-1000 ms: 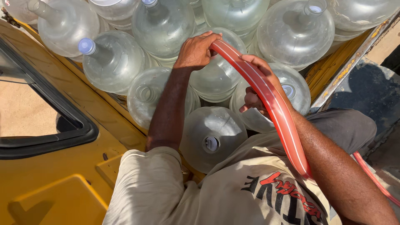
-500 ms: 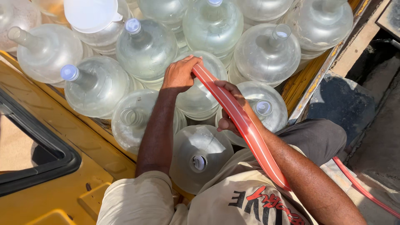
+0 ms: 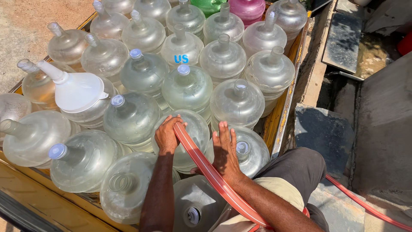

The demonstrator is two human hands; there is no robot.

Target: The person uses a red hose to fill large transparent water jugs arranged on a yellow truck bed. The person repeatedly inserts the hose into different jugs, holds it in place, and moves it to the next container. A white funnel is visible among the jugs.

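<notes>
My left hand point(image 3: 168, 134) grips the end of a red-orange hose point(image 3: 206, 169) on top of a clear water jug point(image 3: 195, 129). The hose runs back over my right forearm and down past my lap. Flat and with fingers together, my right hand point(image 3: 224, 152) presses on a neighbouring capped jug point(image 3: 253, 150) beside the hose. An uncapped jug point(image 3: 195, 208) stands right below my arms. Whether the hose end sits inside a jug mouth is hidden by my left hand.
Many clear jugs fill a yellow cart bed point(image 3: 281, 116), some with blue caps. A white funnel point(image 3: 75, 89) lies on jugs at the left. A green jug point(image 3: 209, 5) and a pink jug point(image 3: 248, 8) stand at the back. Concrete slabs point(image 3: 326, 133) and a drain lie to the right.
The view has tilted up and pulled back, showing more jugs. My right hand has let go of the hose and now lies flat on a jug. My left hand still holds the hose end.
</notes>
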